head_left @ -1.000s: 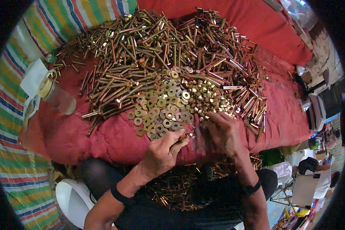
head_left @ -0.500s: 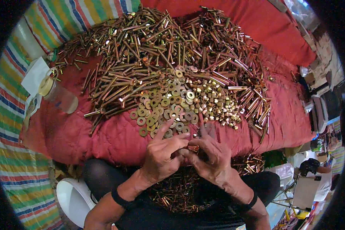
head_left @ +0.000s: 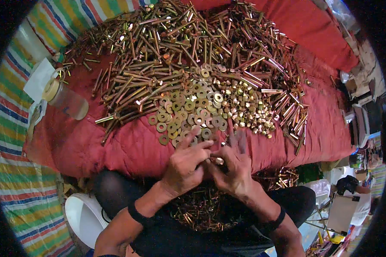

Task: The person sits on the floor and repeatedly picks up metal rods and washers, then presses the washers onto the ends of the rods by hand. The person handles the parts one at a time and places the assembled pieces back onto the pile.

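Observation:
Both my hands meet just in front of the cushion's near edge. My right hand [head_left: 233, 169] pinches a small shiny brass-coloured nut [head_left: 219, 161] between thumb and forefinger. Close against it, my left hand [head_left: 186, 167] is closed at thumb and fingertips, one finger pointing forward; whatever it grips is hidden. Just beyond the fingers lies a heap of flat washers [head_left: 188, 105]. Right of them is a pile of brassy nuts [head_left: 248, 107]. Long bolts [head_left: 158, 47] form a large mound behind both.
The red padded cushion [head_left: 73, 150] carries the piles. A clear jar with a cream lid [head_left: 68, 103] lies at its left. More bolts [head_left: 197, 214] rest in my lap between dark-clothed legs. A white bucket [head_left: 83, 218] stands lower left; a folding chair [head_left: 343, 214] is at right.
The head view has shifted slightly, so the piles sit a little higher and further right. My hands stay together; the small piece between them has turned and shows a brighter face.

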Demonstrator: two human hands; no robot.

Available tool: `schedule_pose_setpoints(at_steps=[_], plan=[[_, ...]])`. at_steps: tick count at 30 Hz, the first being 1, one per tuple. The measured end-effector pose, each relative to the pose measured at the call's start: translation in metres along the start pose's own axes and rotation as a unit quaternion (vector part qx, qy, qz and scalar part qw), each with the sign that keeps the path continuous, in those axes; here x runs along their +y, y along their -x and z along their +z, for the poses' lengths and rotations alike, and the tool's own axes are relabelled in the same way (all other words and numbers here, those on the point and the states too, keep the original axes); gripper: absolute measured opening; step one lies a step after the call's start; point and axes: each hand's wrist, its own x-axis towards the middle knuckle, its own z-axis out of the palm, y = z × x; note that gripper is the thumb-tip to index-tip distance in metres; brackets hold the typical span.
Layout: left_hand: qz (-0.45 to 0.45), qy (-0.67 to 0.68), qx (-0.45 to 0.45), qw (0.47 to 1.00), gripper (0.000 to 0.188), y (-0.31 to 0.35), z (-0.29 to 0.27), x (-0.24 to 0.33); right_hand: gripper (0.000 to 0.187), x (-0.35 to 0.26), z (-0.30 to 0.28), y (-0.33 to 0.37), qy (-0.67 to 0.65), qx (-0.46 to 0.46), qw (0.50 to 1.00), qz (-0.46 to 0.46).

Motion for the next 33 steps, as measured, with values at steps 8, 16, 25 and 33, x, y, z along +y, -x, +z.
schedule_pose_setpoints(at_steps=[8,16,25,33], plan=[[0.028,-0.018,-0.006,0.999,0.025,-0.013,0.000,0.005,0.023,-0.009,-0.028,-0.012,-0.045,-0.056,0.992,0.103],[-0.300,0.483,0.054,0.821,0.038,-0.031,-0.028,0.020,0.023,0.051,-0.068,-0.015,0.118,-0.005,0.987,0.109],[-0.442,0.439,-0.044,0.781,0.029,-0.034,-0.025,0.026,0.022,0.069,-0.053,-0.016,0.396,-0.124,0.909,0.032],[-0.447,0.372,-0.068,0.810,0.026,-0.035,-0.024,0.028,0.021,0.052,-0.059,-0.020,0.309,-0.113,0.944,0.020]])
